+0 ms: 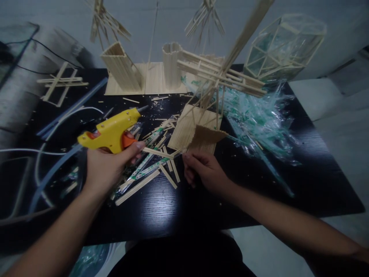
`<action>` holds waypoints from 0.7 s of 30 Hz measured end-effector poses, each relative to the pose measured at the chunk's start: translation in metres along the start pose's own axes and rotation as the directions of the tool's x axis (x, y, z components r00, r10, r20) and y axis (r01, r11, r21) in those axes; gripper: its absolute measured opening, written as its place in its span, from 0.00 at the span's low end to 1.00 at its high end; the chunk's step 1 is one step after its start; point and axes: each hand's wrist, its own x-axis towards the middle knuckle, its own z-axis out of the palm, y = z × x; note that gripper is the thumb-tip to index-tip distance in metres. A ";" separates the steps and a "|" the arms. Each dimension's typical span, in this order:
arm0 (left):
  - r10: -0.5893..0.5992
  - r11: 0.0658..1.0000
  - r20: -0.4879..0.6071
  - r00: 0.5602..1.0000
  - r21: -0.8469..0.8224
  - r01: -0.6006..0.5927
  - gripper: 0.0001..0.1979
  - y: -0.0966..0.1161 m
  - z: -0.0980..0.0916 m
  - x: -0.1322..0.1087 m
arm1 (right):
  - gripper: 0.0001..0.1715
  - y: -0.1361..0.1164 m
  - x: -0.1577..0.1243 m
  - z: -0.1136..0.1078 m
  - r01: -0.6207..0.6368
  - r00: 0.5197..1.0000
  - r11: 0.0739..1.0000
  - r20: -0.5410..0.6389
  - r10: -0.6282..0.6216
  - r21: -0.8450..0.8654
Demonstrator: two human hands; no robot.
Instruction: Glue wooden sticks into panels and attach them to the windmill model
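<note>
My left hand [111,163] is wrapped around a yellow hot glue gun [115,129] with an orange trigger, its nozzle aimed up and to the right. From that hand's thumb, a joined piece of thin wooden sticks [158,153] runs across to my right hand [203,167], whose fingers are pinched at the other end. The piece bends where its sticks meet. Just beyond my right fingers is a windmill-like model [220,82] of sticks on a slatted wooden base [183,129]. A curved brown panel [204,137] stands at the base's near side.
Loose sticks and wrappers [147,163] lie between my hands on the black table [161,215]. Crumpled clear-green plastic packaging [259,115] covers the right side. Stick towers [122,67] stand at the back, and a faceted stick frame [288,46] at back right. A white cable [37,165] loops at left.
</note>
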 end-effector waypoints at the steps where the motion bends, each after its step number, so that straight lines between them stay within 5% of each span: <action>1: 0.003 1.000 -0.007 1.000 -0.010 -0.003 0.16 -0.001 -0.001 0.001 | 0.26 0.000 0.000 0.000 0.009 1.000 1.000 -0.021 -0.009 0.006; 8: -0.030 0.999 0.002 1.000 -0.013 0.030 0.17 -0.004 -0.001 0.000 | 0.17 0.003 -0.002 0.003 0.016 1.000 0.997 -0.024 -0.018 -0.069; 15: -0.066 0.998 0.113 0.991 0.032 0.063 0.19 -0.009 0.004 -0.009 | 0.19 0.003 -0.001 0.007 -0.122 0.990 0.990 0.075 0.116 0.075; 21: -0.068 0.997 0.073 0.995 0.038 0.065 0.18 -0.009 0.004 -0.010 | 0.22 0.002 -0.001 0.007 -0.154 0.987 0.984 0.061 0.149 0.087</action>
